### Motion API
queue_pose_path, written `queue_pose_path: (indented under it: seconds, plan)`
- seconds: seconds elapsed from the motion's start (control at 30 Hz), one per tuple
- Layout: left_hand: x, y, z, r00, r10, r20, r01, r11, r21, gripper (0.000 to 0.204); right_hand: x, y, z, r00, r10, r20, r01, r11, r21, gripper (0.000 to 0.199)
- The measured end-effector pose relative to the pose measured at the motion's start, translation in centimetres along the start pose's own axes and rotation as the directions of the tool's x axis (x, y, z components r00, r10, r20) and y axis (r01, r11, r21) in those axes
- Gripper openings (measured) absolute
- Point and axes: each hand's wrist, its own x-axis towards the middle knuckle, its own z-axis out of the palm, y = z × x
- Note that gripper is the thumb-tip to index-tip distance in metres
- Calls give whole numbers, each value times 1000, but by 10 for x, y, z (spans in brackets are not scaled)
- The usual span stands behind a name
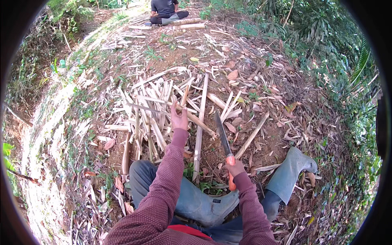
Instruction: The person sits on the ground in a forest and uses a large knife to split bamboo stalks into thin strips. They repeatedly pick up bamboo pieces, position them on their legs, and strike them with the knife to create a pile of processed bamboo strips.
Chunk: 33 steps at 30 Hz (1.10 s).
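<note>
In my right hand [235,168] is a machete [223,136], gripped by its orange handle, the dark blade pointing up and away from me. My left hand [179,119] reaches forward over the split sticks, its fingers closed round a short pale stick [185,95] that stands up from the hand. Just in front lies a loose pile of pale split sticks [155,98], crossing each other. A thicker stick [201,123] slants down to the right beside my left hand. One long flat strip [200,134] runs between my two hands.
My legs, in grey-green rubber boots [288,171], are bent on either side. Another split piece [253,135] lies right of the machete. Dry leaves and shavings cover the sloping ground. Farther off, a person [165,10] sits near cut logs [188,26]. Bushes [314,32] stand right.
</note>
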Motion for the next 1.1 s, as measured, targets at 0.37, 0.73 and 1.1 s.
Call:
queue_pose_path:
  seconds: [0.37,0.73,1.1]
  plan:
    - [-39,48,11,878,352,323,-364,931,-27,32,-90,-33,-5,953,-237,-188,251,967,51,26]
    - [-51,86,6,920,333,205,-392,783,483,22,-87,-58,-6,855,-483,-189,348,805,-479,51]
    - [-12,83,-9,885,375,275,-461,787,410,18,-29,22,-33,980,64,-188,-140,894,-426,46]
